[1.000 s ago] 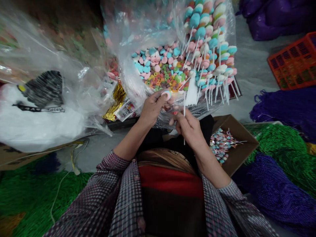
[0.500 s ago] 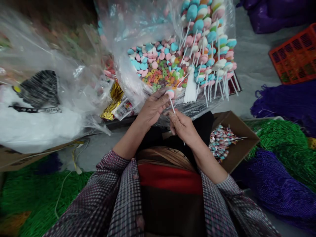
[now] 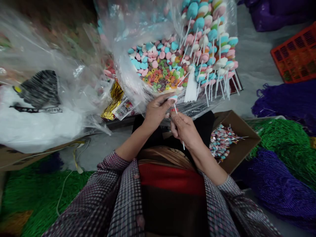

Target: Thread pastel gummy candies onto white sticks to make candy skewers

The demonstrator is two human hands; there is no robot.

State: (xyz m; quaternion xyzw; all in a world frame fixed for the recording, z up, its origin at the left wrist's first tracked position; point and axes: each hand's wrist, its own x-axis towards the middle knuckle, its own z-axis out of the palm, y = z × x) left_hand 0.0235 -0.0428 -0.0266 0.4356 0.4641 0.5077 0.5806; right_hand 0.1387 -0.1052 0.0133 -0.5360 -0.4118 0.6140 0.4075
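Observation:
My left hand (image 3: pixel 156 110) pinches a round pink, white and blue candy (image 3: pixel 173 97) between thumb and fingers. My right hand (image 3: pixel 184 128) is closed round a thin white stick (image 3: pixel 183 144) whose top end meets that candy. Both hands hover over my lap, just below a clear plastic bag (image 3: pixel 128 75) that holds loose pastel candies (image 3: pixel 150 57) and small coloured ring candies (image 3: pixel 164 77). To the right in the bag lie several finished candy skewers (image 3: pixel 212 49) and a bundle of bare white sticks (image 3: pixel 191 87).
A cardboard box (image 3: pixel 243 144) with wrapped lollipops (image 3: pixel 221 141) sits by my right arm. Heaps of purple strands (image 3: pixel 283 98) and green strands (image 3: pixel 286 144) lie at right, an orange crate (image 3: pixel 295 54) beyond. A white sack (image 3: pixel 37 125) and gold packets (image 3: pixel 115 100) lie at left.
The right hand has brought the stick up from beside the candy to meet it, and the left hand has turned the candy down onto the stick's tip.

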